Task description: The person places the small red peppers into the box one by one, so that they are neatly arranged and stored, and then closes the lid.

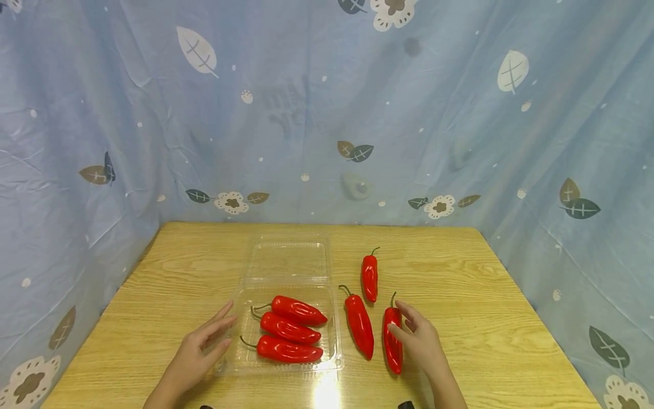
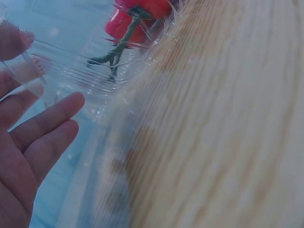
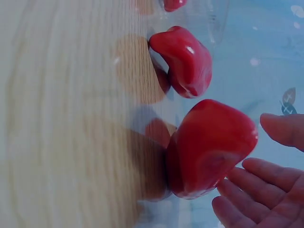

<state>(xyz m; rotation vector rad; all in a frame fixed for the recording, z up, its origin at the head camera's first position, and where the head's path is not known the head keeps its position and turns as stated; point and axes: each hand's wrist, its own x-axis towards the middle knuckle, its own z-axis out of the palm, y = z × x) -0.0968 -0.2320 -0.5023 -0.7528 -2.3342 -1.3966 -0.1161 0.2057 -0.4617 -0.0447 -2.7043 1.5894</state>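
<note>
A clear plastic clamshell box (image 1: pixel 286 287) lies with its lid folded back, and three red chili peppers (image 1: pixel 291 329) with green stems rest in its base. My left hand (image 1: pixel 196 346) is at the box's left side, fingers loosely extended; in the left wrist view its fingertips (image 2: pixel 71 102) are right at the ribbed clear wall. Over the rightmost loose chili pepper (image 1: pixel 393 349) hovers my right hand (image 1: pixel 421 338), thumb and fingers spread to either side of it. The right wrist view shows that pepper (image 3: pixel 209 147) on the wood, with the relaxed fingers (image 3: pixel 259 183) beside it.
Two more red chili peppers lie between the box and my right hand: a larger one (image 1: pixel 360 326) near the box's right wall and a smaller one (image 1: pixel 370 277) farther back. The wooden table (image 1: pixel 460 272) is enclosed by a blue patterned curtain (image 1: pixel 306 113).
</note>
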